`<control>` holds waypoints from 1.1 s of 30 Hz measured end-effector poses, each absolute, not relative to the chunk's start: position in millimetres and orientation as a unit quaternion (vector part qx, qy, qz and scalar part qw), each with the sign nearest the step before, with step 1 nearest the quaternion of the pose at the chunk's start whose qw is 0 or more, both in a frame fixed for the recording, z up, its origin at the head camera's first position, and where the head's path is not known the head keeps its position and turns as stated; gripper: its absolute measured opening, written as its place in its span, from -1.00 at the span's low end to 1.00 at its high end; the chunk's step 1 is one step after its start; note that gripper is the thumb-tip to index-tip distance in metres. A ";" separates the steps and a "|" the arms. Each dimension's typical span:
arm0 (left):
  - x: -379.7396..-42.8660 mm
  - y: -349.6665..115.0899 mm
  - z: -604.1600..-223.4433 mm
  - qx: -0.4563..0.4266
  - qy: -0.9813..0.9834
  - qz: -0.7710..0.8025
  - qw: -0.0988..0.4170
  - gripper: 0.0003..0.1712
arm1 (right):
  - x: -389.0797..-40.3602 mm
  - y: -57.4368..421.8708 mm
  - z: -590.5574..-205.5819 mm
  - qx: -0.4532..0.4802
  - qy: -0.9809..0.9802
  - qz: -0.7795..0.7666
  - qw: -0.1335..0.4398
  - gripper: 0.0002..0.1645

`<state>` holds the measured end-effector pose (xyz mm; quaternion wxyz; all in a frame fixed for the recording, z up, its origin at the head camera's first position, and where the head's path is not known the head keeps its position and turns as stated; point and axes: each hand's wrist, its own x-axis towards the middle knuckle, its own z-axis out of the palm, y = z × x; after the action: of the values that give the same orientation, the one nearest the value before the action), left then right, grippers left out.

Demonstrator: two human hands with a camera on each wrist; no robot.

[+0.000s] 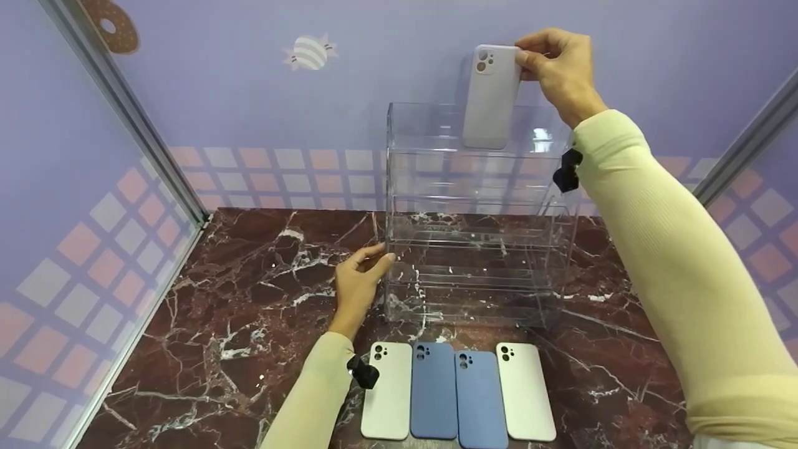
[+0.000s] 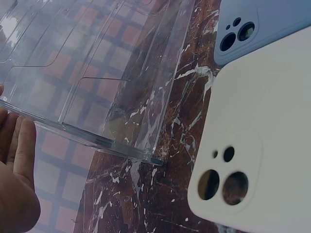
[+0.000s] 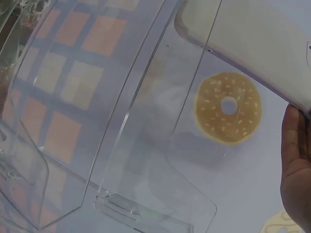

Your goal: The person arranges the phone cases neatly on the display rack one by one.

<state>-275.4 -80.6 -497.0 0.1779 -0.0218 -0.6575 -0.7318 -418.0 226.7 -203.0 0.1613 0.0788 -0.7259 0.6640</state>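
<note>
A clear acrylic tiered display rack [image 1: 474,259] stands upright on the marbled table. My right hand [image 1: 561,72] pinches a pale phone case [image 1: 489,115] by its upper right edge, with its camera cutouts at the top left. In the head view the case's lower end overlaps the rack's top tier; whether it touches the rack I cannot tell. My left hand [image 1: 358,287] holds the rack's left side edge, thumb and fingers on either side of the panel. In the left wrist view, the fingers [image 2: 24,150] lie along that edge.
In front of the rack lies a row of phone cases: a white case [image 1: 389,405], a blue case [image 1: 434,399], another blue case [image 1: 481,405] and another white case [image 1: 530,399]. Behind stands a purple wall [image 1: 249,106] with printed squares; side panels flank the marbled table [image 1: 249,349].
</note>
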 end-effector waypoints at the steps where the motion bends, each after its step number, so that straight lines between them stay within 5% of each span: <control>1: -275.4 -80.2 -497.1 -0.022 -0.658 -0.731 0.177 -0.64 | -418.3 227.1 -203.5 0.077 -0.726 0.664 0.161 -0.84; 19: -273.1 -74.0 -495.4 -0.033 -0.658 -0.733 0.172 -0.63 | -413.6 234.0 -219.9 0.059 -0.764 0.628 0.137 -0.56; 33: -276.3 -71.4 -500.9 -0.028 -0.647 -0.741 0.179 -0.65 | -378.6 249.5 -257.2 0.110 -0.809 0.493 0.301 -0.65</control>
<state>-276.3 -71.4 -500.9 0.1786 -0.0281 -0.6470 -0.7408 -378.6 249.5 -257.2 0.3013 0.1101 -0.8086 0.4932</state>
